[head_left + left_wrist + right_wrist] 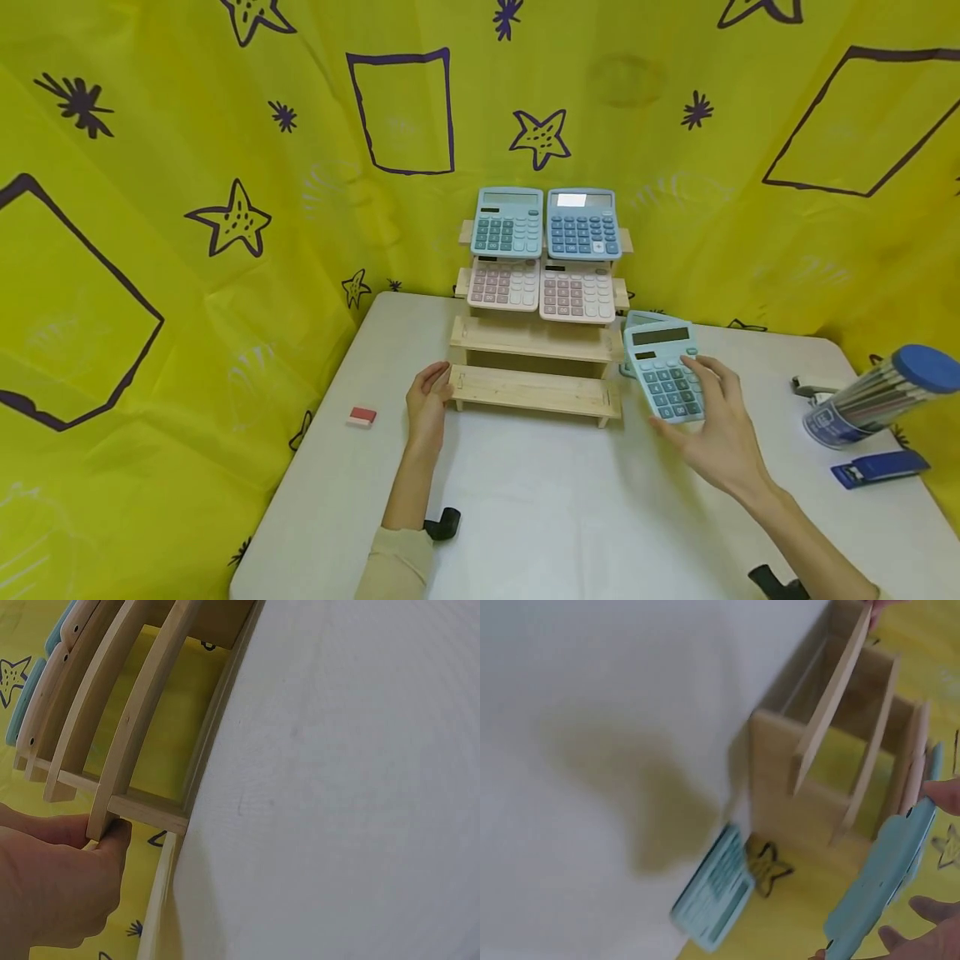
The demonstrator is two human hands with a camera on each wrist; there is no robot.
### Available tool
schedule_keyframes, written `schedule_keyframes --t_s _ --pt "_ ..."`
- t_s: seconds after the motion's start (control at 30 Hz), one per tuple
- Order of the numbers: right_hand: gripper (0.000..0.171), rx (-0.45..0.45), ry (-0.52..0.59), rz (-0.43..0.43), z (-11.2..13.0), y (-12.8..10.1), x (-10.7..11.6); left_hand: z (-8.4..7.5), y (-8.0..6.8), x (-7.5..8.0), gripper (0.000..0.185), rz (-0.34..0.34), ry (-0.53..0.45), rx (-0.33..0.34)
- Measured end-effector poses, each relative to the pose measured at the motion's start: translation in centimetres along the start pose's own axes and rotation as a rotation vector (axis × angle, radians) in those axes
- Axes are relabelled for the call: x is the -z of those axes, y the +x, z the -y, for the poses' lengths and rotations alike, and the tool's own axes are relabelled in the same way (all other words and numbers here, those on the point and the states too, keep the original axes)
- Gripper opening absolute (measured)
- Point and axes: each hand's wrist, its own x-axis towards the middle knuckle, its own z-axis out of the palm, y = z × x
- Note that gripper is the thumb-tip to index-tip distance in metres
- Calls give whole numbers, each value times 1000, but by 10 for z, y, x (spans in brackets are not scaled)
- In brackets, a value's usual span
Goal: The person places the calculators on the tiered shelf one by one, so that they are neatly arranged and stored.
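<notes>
My right hand [722,437] holds a light teal calculator [663,346] by its edges, keys facing me, to the right of a stepped wooden stand [536,393]. In the right wrist view the same calculator [881,877] appears edge-on, above the table. A second teal calculator [714,892] lies on the table beside the stand, mostly hidden behind the held one in the head view. With thumb and fingers, my left hand [60,877] pinches the left end of the stand's lowest step. Two pinkish calculators [503,283] and, above them, a teal calculator [507,223] and a blue calculator [582,223] fill the upper steps.
A red and white eraser [362,417] lies on the white table [517,508] at left. At right are a blue-lidded tub of pencils [870,404], a blue stapler [879,468] and a small grey-white object [821,386]. Yellow patterned cloth [300,167] hangs behind.
</notes>
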Motion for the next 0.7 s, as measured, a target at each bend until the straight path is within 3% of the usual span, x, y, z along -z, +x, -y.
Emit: schedule_keyframes --t_s 0.3,0.7 --pt "97 129 66 96 48 0 -30 1 1 -1 48 -12 11 5" --pt "95 203 95 156 89 26 -84 0 1 0 50 -8 -3 2"
